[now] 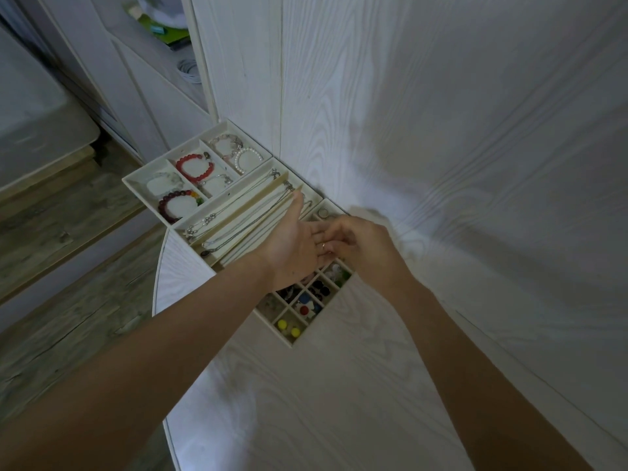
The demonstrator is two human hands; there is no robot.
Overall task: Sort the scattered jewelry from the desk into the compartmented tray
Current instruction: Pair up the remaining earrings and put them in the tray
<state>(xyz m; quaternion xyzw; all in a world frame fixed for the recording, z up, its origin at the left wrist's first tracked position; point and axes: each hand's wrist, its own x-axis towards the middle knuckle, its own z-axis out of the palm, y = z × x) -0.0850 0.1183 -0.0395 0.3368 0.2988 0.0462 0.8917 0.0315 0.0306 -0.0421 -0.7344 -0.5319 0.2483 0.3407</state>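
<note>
- Gold-coloured, a small ring (323,246) lies on the fingers of my left hand (295,246), which I hold flat, palm up, over the compartmented tray (142,176).
- My right hand (360,248) curls its fingertips onto that ring; I judge it a pinch, though the blur hides the exact hold.
- Light, hard and slick, it could roll off; I would take it by the band's rim.
- Beyond my hands, at the tray's far corner, another ring (323,212) sits in a small cell.
</note>
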